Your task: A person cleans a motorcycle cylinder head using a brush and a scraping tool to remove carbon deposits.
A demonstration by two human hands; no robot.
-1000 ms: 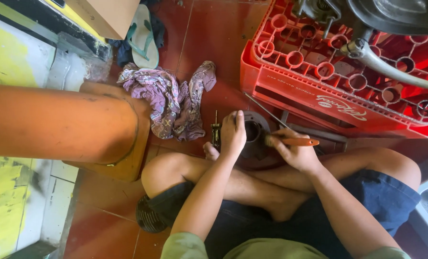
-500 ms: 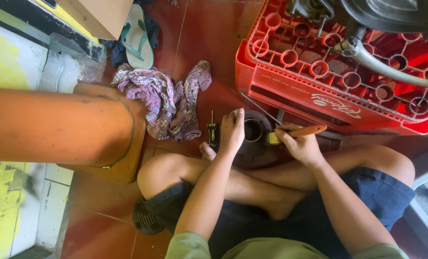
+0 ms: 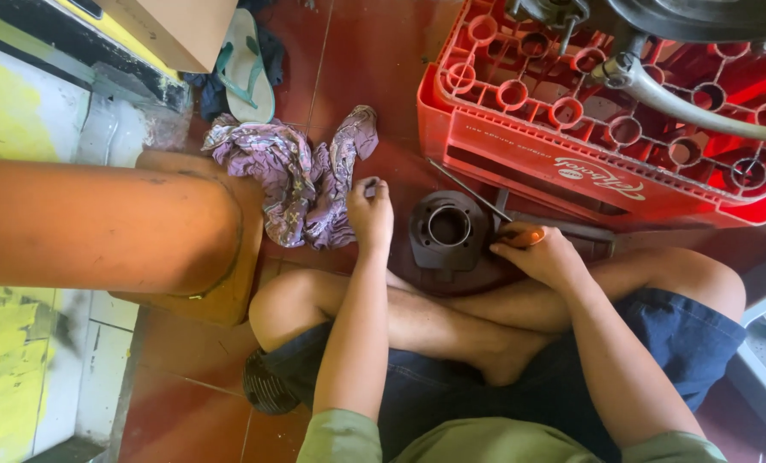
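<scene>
On the red floor tiles (image 3: 361,77), a person sits cross-legged in blue denim shorts (image 3: 683,334), and a dark metal engine cylinder (image 3: 448,230) with a round bore lies just beyond the crossed shins. Everything else can be placed from this cylinder.

Just left of it, the left hand (image 3: 371,213) has its fingers curled around a small dark tool (image 3: 371,185), of which only the tip shows above the knuckles; what kind of tool it is cannot be told. Just right of the cylinder, the right hand (image 3: 544,255) is clenched over an orange-handled tool (image 3: 520,233), with the handle's end poking out toward the cylinder. A thin metal rod (image 3: 469,190) lies slanted behind the cylinder, running up toward the crate.

Left of the cylinder, past the left hand, a crumpled purple patterned rag (image 3: 293,176) lies on the floor. Further left, a thick orange pipe (image 3: 100,227) lies across a low orange block (image 3: 229,291), beside a yellow-painted surface (image 3: 14,129).

Beyond the cylinder and to its right stands a red plastic bottle crate (image 3: 520,141) with round compartments, and a grey hose (image 3: 700,111) and dark machine parts rest on top of it. Far to the upper left of the cylinder, a green flip-flop (image 3: 247,64) lies beside a cardboard box (image 3: 177,30).
</scene>
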